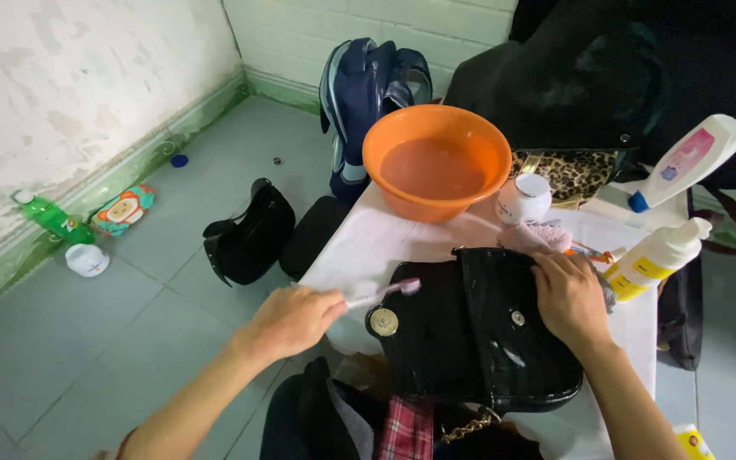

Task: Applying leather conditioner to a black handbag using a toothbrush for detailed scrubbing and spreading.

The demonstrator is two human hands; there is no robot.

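A black glossy handbag [470,341] lies open-flapped on a white-covered table [368,247], showing a round metal snap. My left hand [291,319] grips a pale toothbrush [385,292] whose bristled head touches the bag's upper left edge. My right hand [568,298] presses flat on the bag's right side, holding it down.
An orange basin [436,162] of water stands behind the bag, beside a small white jar [523,198]. Two lotion bottles [653,260] lie at the right. On the tiled floor are a blue backpack [368,85], a black purse [249,234] and a green bottle [53,218].
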